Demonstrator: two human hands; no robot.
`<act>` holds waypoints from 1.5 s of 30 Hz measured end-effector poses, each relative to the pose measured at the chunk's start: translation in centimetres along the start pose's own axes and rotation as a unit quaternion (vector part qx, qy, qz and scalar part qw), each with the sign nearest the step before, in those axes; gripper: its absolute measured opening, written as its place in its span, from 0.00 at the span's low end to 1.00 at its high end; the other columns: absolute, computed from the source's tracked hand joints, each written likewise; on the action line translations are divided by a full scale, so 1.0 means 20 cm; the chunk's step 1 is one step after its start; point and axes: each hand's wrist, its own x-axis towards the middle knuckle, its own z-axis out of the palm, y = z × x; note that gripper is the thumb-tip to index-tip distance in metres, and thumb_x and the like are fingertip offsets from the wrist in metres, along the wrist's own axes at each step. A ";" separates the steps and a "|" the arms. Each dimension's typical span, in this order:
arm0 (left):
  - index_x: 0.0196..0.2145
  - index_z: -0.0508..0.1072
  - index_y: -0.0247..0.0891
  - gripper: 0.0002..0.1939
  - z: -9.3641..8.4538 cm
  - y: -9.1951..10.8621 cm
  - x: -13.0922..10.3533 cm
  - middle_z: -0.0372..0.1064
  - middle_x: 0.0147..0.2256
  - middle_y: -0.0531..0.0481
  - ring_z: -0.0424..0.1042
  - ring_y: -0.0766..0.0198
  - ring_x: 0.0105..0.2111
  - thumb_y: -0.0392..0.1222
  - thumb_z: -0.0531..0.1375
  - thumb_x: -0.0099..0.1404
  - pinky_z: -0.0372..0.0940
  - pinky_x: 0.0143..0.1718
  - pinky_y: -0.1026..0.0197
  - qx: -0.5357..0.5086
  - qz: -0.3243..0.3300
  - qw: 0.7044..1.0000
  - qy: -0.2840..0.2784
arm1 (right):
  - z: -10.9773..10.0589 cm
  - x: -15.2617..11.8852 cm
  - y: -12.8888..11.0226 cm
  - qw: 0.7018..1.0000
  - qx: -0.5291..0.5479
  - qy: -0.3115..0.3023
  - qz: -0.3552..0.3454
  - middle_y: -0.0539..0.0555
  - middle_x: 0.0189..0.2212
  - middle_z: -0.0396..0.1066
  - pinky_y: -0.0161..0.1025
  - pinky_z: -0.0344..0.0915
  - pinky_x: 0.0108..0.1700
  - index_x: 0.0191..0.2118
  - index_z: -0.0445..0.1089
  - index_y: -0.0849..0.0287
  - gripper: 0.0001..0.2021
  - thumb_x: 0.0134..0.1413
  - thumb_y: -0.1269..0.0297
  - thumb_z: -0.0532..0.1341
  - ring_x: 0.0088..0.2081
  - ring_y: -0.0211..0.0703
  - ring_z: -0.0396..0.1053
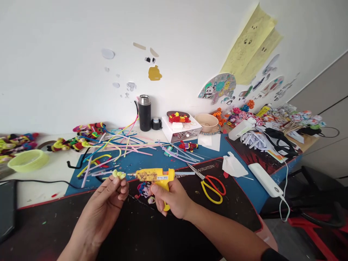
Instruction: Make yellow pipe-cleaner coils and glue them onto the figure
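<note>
Between the thumb and fingers of my left hand (104, 203) is a small pale yellow fuzzy piece (119, 174), which looks like bent pipe cleaner. My right hand (175, 199) grips a yellow hot glue gun (153, 175) by its handle, with a glue stick (185, 173) poking out of the back. The gun's nozzle points left and lies very close to the yellow piece; whether they touch I cannot tell. Partly hidden behind my right hand, a small pipe-cleaner figure (144, 189) in blue, pink and black lies on the dark mat (130, 232).
Scissors (212, 188) with red and yellow handles lie right of my right hand. Loose pipe cleaners (122, 141) spread behind my hands. Along the wall stand a black flask (145, 114), a white box (181, 130) and a bowl (206, 122). A white power bank (265, 179) lies at right.
</note>
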 end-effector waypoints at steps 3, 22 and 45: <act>0.28 0.79 0.38 0.23 -0.02 -0.02 0.01 0.71 0.26 0.54 0.66 0.70 0.25 0.45 0.87 0.43 0.69 0.21 0.71 0.006 0.003 1.000 -0.024 | 0.01 0.00 0.01 1.000 -0.014 0.000 -0.002 0.43 0.11 0.61 0.38 0.58 0.24 0.32 0.71 0.57 0.36 0.55 0.22 0.69 0.13 0.35 0.58; 0.26 0.81 0.37 0.26 -0.01 -0.02 -0.01 0.70 0.26 0.53 0.67 0.68 0.26 0.50 0.89 0.39 0.71 0.22 0.68 0.041 -0.006 0.998 -0.041 | 0.03 0.00 0.01 0.999 -0.028 0.020 -0.003 0.43 0.11 0.59 0.38 0.57 0.22 0.26 0.66 0.54 0.37 0.54 0.20 0.68 0.13 0.34 0.57; 0.25 0.78 0.37 0.29 -0.02 -0.03 0.00 0.68 0.25 0.52 0.65 0.67 0.25 0.53 0.88 0.36 0.69 0.21 0.67 0.060 -0.006 0.998 -0.026 | 0.03 0.00 0.02 0.999 -0.035 0.018 -0.017 0.42 0.11 0.59 0.38 0.65 0.27 0.25 0.66 0.54 0.37 0.58 0.22 0.67 0.13 0.33 0.57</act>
